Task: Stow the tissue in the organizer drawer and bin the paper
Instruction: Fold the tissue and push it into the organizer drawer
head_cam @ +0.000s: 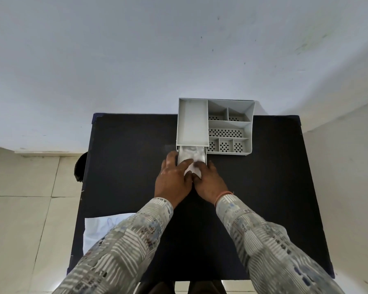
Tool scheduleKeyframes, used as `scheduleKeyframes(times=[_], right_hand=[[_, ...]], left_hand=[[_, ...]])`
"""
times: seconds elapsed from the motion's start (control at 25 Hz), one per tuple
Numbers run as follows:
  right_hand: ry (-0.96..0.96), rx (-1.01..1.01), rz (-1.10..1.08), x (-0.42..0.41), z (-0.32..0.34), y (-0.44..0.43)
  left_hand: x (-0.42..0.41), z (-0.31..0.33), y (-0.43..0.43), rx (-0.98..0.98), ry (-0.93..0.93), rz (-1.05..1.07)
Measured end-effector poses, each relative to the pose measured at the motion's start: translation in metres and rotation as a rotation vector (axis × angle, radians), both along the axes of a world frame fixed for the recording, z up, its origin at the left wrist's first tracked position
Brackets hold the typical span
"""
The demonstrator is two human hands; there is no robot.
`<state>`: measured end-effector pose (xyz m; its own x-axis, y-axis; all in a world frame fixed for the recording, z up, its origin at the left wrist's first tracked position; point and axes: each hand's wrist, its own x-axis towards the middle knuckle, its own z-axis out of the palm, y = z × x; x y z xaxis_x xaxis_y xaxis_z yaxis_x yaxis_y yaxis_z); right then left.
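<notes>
A grey desk organizer (229, 124) stands at the far edge of the black table. Its drawer (204, 154) is pulled out toward me below the left tray. White tissue (191, 153) lies crumpled inside the drawer and spills over its front. My left hand (172, 179) and my right hand (209, 181) sit side by side at the drawer front, fingers pressing on the tissue. A white sheet of paper (96, 230) lies at the table's near left edge, partly hidden by my left sleeve.
The black table (274, 187) stands against a white wall. A dark round object (80, 166) shows beside the table's left edge, over a tiled floor. The organizer has several perforated compartments on its right side.
</notes>
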<state>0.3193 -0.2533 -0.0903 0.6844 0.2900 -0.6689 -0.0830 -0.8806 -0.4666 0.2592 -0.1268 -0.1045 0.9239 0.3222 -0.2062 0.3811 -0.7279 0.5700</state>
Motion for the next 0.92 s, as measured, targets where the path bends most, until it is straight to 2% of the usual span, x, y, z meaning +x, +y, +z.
scheduleKeyframes(times=[0.08,0.24,0.28,0.36,0.44,0.6,0.76,0.84,0.92], right_hand=[[-0.004,0.088,-0.082,-0.001,0.002,-0.001],[-0.141,0.158,-0.353,-0.019,0.005,-0.013],[-0.117,0.165,-0.389,-0.021,0.003,-0.013],[-0.032,0.152,-0.392,-0.022,0.0,-0.007],[0.027,0.181,-0.465,-0.014,-0.001,0.001],[0.234,0.519,-0.959,0.018,0.003,0.012],[0.444,0.798,-1.408,0.04,0.011,0.013],[0.529,0.889,-1.534,0.048,0.017,0.017],[0.546,0.861,-1.508,0.055,0.022,0.023]], left_hand=[[0.003,0.0,0.004,-0.025,0.028,0.049],[0.001,0.006,0.012,-0.217,0.134,0.208],[0.0,0.007,0.011,-0.286,0.198,0.236],[0.002,0.007,0.006,-0.543,0.306,0.363],[0.01,0.008,0.004,-0.821,0.306,0.526],[0.037,0.023,0.011,-1.145,0.183,0.828],[0.053,0.029,0.022,-1.451,0.147,1.066],[0.06,0.03,0.028,-1.527,0.128,1.102],[0.066,0.03,0.029,-1.433,0.156,1.063]])
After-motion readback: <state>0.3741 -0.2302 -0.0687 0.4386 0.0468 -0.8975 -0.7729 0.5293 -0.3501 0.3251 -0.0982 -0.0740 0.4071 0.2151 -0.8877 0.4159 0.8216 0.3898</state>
